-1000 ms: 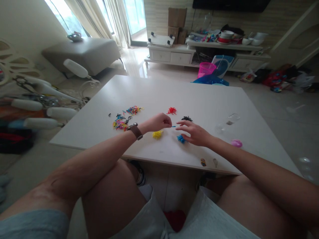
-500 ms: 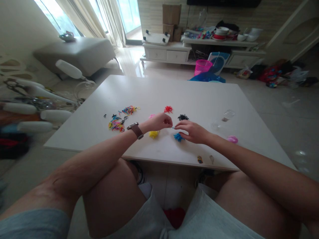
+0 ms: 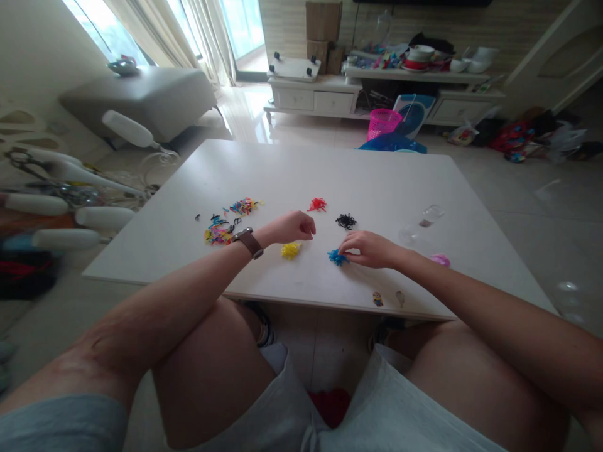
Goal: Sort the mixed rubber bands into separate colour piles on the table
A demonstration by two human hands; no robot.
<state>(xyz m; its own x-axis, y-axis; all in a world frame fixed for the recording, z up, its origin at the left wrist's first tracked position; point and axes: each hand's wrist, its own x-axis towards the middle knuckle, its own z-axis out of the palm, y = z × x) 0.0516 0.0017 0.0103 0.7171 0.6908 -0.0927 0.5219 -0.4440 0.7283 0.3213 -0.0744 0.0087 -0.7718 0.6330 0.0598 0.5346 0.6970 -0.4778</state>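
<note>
My left hand (image 3: 298, 226), with a brown-strapped watch on its wrist, hovers over the table with curled fingers; what they hold, if anything, is too small to name. Close below it lies a yellow heap of small rubber bands (image 3: 290, 250). The fingertips of my right hand (image 3: 366, 249) are pinched at the edge of a blue heap of rubber bands (image 3: 336, 256). Farther off are a red heap (image 3: 317, 204) and a black heap (image 3: 346, 221). Mixed-colour bands (image 3: 219, 233) lie to the left, with a second mixed pile (image 3: 244, 206) behind.
On the right of the white table (image 3: 282, 172) lie a clear bottle-like container (image 3: 431, 215) and a pink item (image 3: 440, 260), partly behind my forearm. A small yellow cartoon figure (image 3: 377, 299) and a small clear piece (image 3: 400, 298) rest by the near edge.
My hands have parted: the left drew back leftward, and the right came down to the blue heap. A small bluish piece seen between the fingertips earlier no longer shows there.
</note>
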